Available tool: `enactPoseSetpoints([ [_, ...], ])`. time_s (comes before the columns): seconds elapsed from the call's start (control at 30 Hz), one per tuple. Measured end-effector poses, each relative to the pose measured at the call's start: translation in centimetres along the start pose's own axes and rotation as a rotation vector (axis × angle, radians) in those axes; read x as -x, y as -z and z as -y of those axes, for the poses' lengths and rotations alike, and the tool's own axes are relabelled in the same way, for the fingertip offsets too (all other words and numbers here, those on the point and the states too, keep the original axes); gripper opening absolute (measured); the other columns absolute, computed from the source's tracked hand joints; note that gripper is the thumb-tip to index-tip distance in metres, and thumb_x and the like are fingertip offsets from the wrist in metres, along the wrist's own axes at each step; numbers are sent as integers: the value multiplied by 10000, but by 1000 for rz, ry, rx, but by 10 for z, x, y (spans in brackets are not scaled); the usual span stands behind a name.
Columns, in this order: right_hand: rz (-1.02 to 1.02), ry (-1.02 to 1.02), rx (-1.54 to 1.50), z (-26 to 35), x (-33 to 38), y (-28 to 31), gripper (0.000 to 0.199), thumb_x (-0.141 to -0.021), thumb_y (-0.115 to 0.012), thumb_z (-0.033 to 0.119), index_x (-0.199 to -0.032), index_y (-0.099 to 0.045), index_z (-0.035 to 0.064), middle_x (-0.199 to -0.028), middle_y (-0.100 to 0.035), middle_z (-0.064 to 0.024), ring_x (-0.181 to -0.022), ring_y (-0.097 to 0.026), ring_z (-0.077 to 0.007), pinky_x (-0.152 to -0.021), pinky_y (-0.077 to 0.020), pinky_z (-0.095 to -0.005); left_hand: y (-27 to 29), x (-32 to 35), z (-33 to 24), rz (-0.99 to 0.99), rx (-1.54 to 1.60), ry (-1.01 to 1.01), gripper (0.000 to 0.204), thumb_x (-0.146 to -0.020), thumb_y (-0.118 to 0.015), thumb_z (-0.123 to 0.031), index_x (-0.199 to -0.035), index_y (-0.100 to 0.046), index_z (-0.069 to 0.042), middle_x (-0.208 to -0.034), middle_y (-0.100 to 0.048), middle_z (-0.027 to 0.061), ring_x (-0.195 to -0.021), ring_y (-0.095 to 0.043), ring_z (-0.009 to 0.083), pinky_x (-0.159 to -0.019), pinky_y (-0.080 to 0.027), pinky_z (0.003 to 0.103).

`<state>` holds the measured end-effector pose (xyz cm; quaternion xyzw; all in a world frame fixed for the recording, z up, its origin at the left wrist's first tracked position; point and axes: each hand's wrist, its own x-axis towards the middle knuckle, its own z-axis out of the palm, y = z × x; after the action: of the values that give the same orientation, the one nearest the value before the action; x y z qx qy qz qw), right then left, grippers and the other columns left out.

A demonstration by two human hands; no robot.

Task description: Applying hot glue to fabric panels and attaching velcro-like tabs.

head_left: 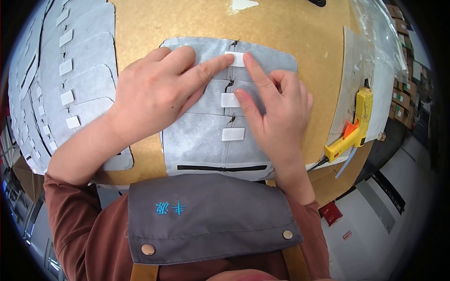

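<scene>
A grey fabric panel (187, 136) with rounded corners lies before me on a tan board. Down its middle runs a column of white rectangular tabs, with dark wires or threads between them. My left hand (157, 89) stretches its index finger to the left end of the top tab (238, 59); its other fingers are curled. My right hand (281, 105) rests over the panel's right half, index fingertip at the top tab's right end. Its thumb, spread from the index finger, touches the right end of the middle tab (228, 100). The lowest tab (233, 134) is untouched. Neither hand grips anything.
Overlapping similar grey panels (91, 51) with white tabs fill the left side. A yellow glue gun (361, 117) with an orange trigger lies at the board's right edge, beside clear plastic film (379, 37). Cardboard boxes (401, 98) stand far right. The tan board (318, 47) surrounds the panel.
</scene>
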<state>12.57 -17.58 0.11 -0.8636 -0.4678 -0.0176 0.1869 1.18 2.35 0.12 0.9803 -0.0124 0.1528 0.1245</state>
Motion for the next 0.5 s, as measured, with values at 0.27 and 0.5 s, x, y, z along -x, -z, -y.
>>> enactPoseSetpoints([
  [0.27,-51,22,-31,-3,0,-1,440,-832,-745,376,-1262,-688,300,-868,-475,46,-778,-481,-146,-736,-342,-337,3,0,1,1,16,-4,513,-815,-735,-143,-1301,-667,-293,-696,-435,-17,-590,-479,149,-477,-404,296],
  [0.5,-38,20,-30,-1,-2,3,408,-828,-753,354,-1227,-702,289,-864,-488,55,-799,-500,-136,-744,-348,-336,1,1,1,-10,5,-10,516,-803,-740,-127,-1286,-674,-297,-701,-431,-15,-590,-479,146,-475,-395,294],
])
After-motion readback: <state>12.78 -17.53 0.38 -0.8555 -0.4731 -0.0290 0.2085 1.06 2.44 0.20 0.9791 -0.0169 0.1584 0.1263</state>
